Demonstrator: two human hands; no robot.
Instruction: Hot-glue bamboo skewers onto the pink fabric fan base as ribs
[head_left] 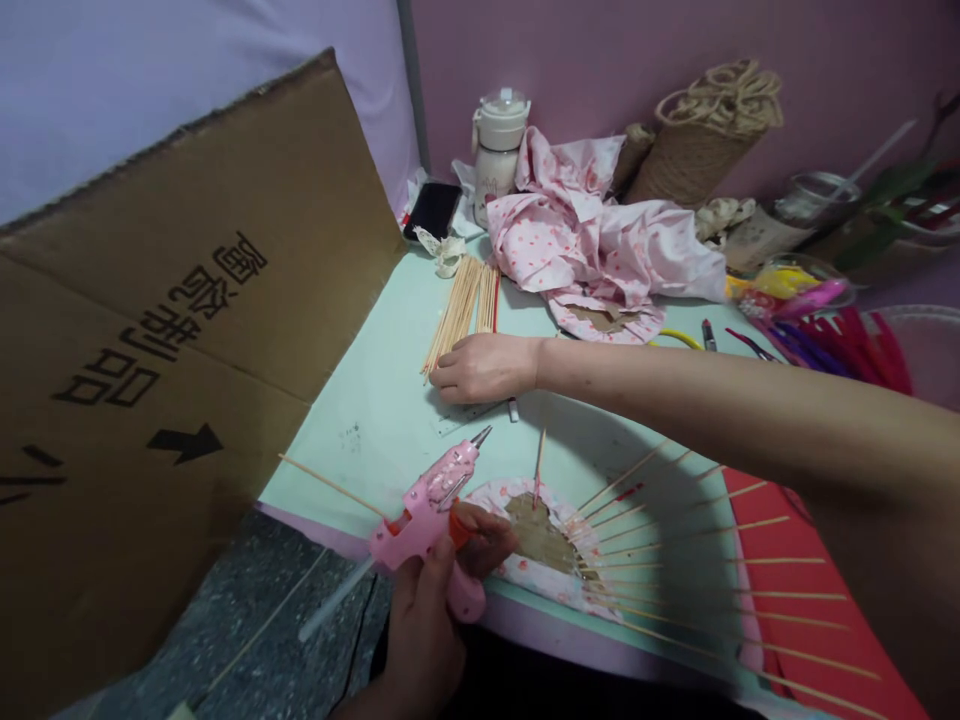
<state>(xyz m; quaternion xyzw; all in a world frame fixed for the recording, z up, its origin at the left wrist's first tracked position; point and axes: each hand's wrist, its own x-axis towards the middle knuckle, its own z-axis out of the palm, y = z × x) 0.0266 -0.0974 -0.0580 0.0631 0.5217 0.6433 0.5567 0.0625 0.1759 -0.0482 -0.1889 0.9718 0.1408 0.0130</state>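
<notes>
My left hand (431,625) grips the handle of a pink glue gun (425,515), its fingers near the orange trigger. A clear glue stick (335,600) pokes out of the gun's back; the metal nozzle points up and right. My right hand (484,368) reaches across the table, fingers curled at the near end of a bundle of bamboo sticks (457,310). Below the arm lies a cardboard disc (544,535) rimmed with pink-patterned cloth, with bamboo sticks fanning out to the right. One more stick (330,485) juts left from behind the gun; its inner end is hidden.
A large cardboard panel (187,330) stands on the left. At the back are a white bottle (499,150), a phone (433,210), crumpled pink cloth (600,235) and a twine roll (697,140). Fuzzy coloured stems (832,350) lie right; red material (810,580) lies under the stick ends.
</notes>
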